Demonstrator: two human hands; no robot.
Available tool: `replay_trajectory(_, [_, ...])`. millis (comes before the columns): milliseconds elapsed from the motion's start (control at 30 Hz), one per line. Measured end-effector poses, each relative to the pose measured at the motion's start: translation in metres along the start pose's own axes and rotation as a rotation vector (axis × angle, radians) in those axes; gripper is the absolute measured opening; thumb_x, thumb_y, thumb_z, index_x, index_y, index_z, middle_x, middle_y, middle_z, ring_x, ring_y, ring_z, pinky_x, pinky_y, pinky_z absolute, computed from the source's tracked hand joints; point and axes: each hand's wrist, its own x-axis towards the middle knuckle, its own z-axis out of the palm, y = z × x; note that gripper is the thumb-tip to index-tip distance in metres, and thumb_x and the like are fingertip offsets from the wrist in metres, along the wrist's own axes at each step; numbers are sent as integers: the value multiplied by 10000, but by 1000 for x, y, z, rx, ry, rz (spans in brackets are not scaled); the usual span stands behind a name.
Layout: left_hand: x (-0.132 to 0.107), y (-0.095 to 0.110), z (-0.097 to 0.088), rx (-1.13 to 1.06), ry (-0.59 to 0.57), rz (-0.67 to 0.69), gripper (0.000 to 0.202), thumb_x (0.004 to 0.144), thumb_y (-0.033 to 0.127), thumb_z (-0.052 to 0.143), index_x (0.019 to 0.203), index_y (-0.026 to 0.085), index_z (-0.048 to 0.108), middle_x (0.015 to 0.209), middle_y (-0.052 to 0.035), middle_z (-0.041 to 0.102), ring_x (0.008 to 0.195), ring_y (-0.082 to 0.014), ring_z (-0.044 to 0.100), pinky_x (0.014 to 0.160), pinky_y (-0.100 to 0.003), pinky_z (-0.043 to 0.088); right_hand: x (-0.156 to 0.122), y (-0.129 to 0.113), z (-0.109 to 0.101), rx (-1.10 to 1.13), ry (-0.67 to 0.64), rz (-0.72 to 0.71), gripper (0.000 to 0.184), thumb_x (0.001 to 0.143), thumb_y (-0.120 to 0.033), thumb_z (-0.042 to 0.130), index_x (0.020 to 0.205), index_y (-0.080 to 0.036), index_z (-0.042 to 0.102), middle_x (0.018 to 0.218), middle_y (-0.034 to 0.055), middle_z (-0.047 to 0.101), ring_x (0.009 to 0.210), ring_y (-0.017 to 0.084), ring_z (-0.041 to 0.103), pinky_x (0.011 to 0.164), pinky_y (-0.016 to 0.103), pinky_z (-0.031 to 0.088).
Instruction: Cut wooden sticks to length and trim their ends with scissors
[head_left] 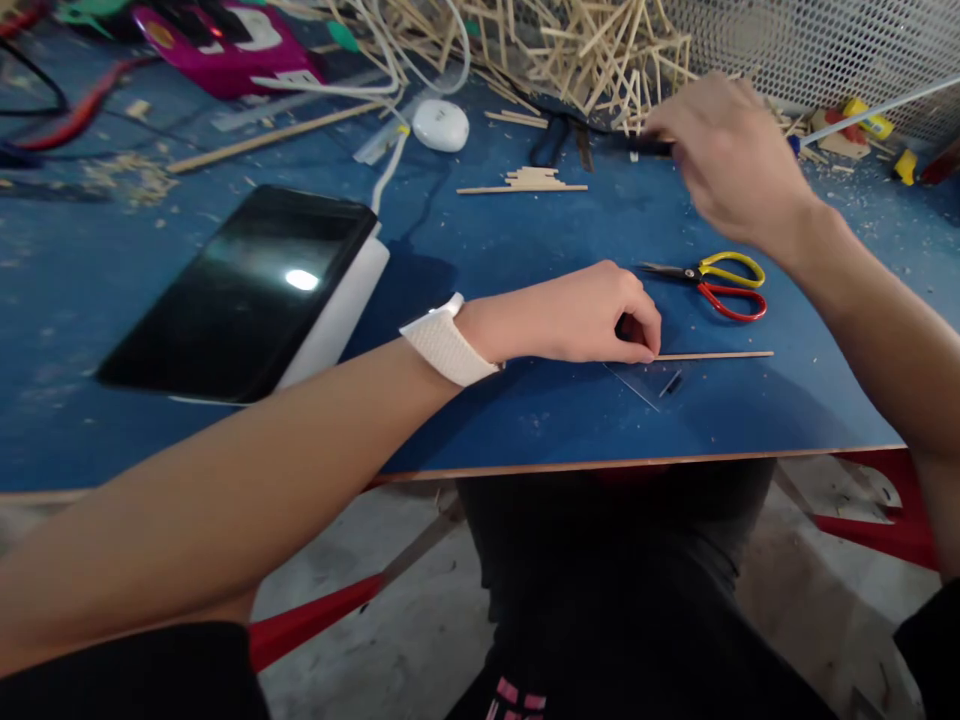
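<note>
My left hand (619,315), with a white watch band (450,345) on its wrist, pinches the near end of a thin wooden stick (716,355) lying flat on the blue table. My right hand (739,160) is raised over the back right of the table, its fingers closed around a slim dark tool (645,145). That tool is blurred, so its kind is unclear. Between my hands lie scissors (705,280) with one yellow and one red handle. A thin clear strip (634,388) and a small dark piece (670,383) rest just below the stick.
A heap of wooden sticks (600,50) sits at the back by a perforated metal panel (847,50). Short cut sticks (534,178) lie in front of it. A black tablet (240,290), a white earbud case (440,125) and a magenta device (225,45) occupy the left side.
</note>
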Motion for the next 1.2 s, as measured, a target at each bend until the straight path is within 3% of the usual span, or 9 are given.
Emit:
replay_trajectory(133, [0, -2, 1, 16, 0, -11, 156, 1018, 154, 831, 936, 256, 917, 919, 19, 863, 851, -192, 779, 897, -322, 527, -59, -23, -46, 175, 76, -70, 447, 1258, -362, 368, 1569, -310, 684, 1456, 152, 752, 1357, 305, 682, 1208, 491, 526])
replay_trajectory(200, [-1, -2, 1, 10, 0, -20, 147, 1026, 189, 831, 935, 268, 915, 924, 26, 861, 861, -198, 780, 900, -332, 523, -83, -26, -44, 244, 157, -86, 441, 1236, -375, 382, 1498, -337, 734, 1313, 142, 777, 1222, 322, 712, 1136, 543, 543])
replay_trajectory(333, [-6, -3, 0, -15, 8, -40, 139, 1037, 239, 813, 962, 289, 919, 966, 31, 864, 912, -214, 792, 911, -343, 531, -109, -25, -19, 236, 118, -129, 530, 1208, -424, 307, 1261, -342, 828, 1034, 111, 806, 928, 323, 693, 1060, 644, 486])
replay_trajectory(433, [-8, -4, -1, -24, 8, -60, 139, 1045, 288, 809, 963, 309, 918, 961, 30, 852, 904, -220, 790, 940, -356, 533, -109, -30, -8, 203, 63, -145, 607, 1196, -608, 311, 1164, -306, 837, 947, 109, 771, 916, 326, 661, 1081, 661, 465])
replay_trajectory(500, [-9, -4, -1, -26, 1, -69, 145, 1055, 313, 801, 967, 311, 917, 953, 20, 842, 886, -222, 780, 963, -367, 532, -104, -35, -6, 171, -10, -123, 544, 1168, -681, 447, 1042, -292, 805, 892, 89, 731, 954, 326, 660, 1125, 665, 461])
replay_trajectory(567, [-9, -3, -1, -27, -3, -70, 157, 1062, 320, 785, 976, 302, 915, 955, 8, 841, 883, -224, 771, 987, -374, 530, -100, -41, -6, 125, -65, -109, 458, 1155, -604, 559, 912, -265, 747, 823, 75, 678, 975, 323, 658, 1152, 682, 467])
replay_trajectory(800, [-7, -1, -1, -23, -5, -74, 188, 1041, 334, 752, 957, 279, 912, 947, -11, 840, 873, -226, 766, 902, -354, 556, -76, -48, -13, 85, -160, -146, 259, 1015, -255, 587, 764, -247, 648, 819, 77, 632, 1062, 337, 652, 1331, 763, 394])
replay_trajectory(967, [-7, -2, -1, -23, 3, -60, 188, 1041, 318, 750, 956, 283, 914, 953, 5, 855, 863, -217, 776, 884, -348, 550, -43, -47, -9, 181, -281, -183, 280, 894, -282, 713, 653, -272, 571, 830, 77, 562, 1178, 356, 618, 1230, 670, 547])
replay_trajectory(1200, [-8, 1, -1, -22, -13, -106, 187, 1033, 303, 742, 952, 292, 910, 959, 8, 856, 878, -224, 778, 936, -365, 547, -48, -38, 9, 282, -327, -346, 285, 1020, -343, 643, 747, -263, 653, 798, 37, 545, 1211, 311, 642, 1200, 670, 578])
